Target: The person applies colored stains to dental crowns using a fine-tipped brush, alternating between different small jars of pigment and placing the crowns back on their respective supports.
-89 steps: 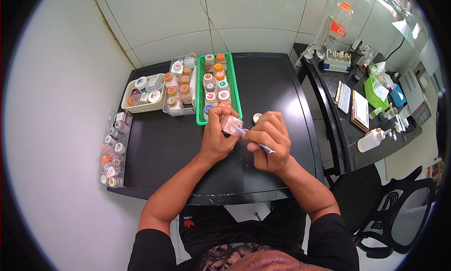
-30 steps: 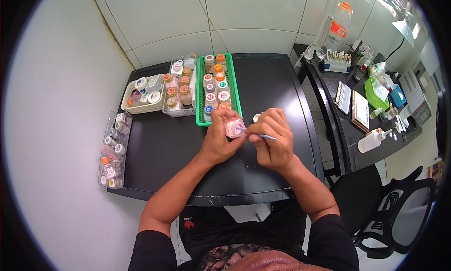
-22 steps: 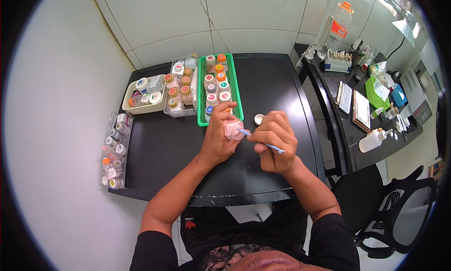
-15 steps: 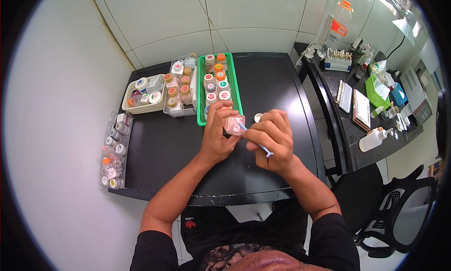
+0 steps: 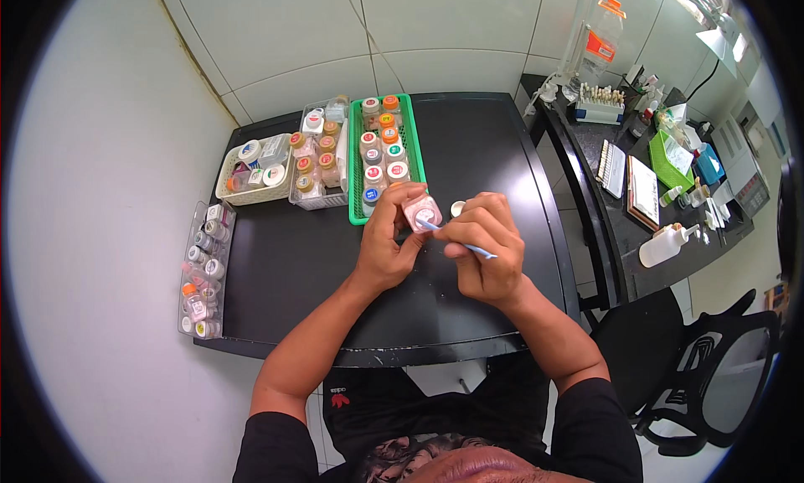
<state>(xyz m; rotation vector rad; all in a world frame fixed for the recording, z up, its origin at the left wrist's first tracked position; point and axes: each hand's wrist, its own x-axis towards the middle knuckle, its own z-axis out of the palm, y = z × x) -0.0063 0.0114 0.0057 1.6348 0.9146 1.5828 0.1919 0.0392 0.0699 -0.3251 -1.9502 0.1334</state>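
My left hand (image 5: 389, 242) is closed around a small clear jar (image 5: 421, 208) with pink contents, tilted so its open mouth faces me. My right hand (image 5: 488, 247) pinches a thin light-blue stick-like tool (image 5: 477, 250). The tool's tip reaches into the mouth of the jar; what it touches inside is too small to make out. Just beyond my right hand, a white round cap (image 5: 457, 208) lies on the black table (image 5: 335, 315), partly hidden by my fingers.
A green basket (image 5: 355, 156) of capped jars stands behind my left hand. Left of it are a clear bin (image 5: 311, 203), a cream basket (image 5: 251, 197) and a long clear tray (image 5: 201, 332). On the right, a dark desk (image 5: 615, 261) bears a white squeeze bottle (image 5: 662, 247); a chair (image 5: 712, 374) stands below.
The jar has tipped, so its mouth shows more fully. The tool's back end has swung up and to the right. Both hands stay in nearly the same place.
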